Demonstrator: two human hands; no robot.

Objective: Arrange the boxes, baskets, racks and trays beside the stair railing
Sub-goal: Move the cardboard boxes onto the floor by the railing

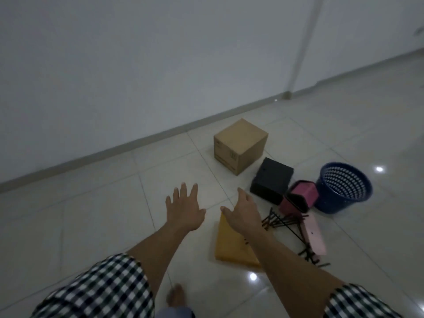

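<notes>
On the tiled floor [91, 214], a blue basket [343, 188] seems empty; a cardboard box [239, 145] stands closed nearby. Both hands, left hand [184, 208] and right hand [244, 211], spread open, holding nothing.

Illegible dark print on cardboard box [238, 146].

You are in a bare indoor room, likely a home: glossy pale floor tiles [96, 214] meet a plain white wall [114, 65] along a low skirting. Household clutter sits on the floor, a cardboard box [239, 145] and a blue plastic basket [343, 188], and your foot [176, 297] is bare.
</notes>
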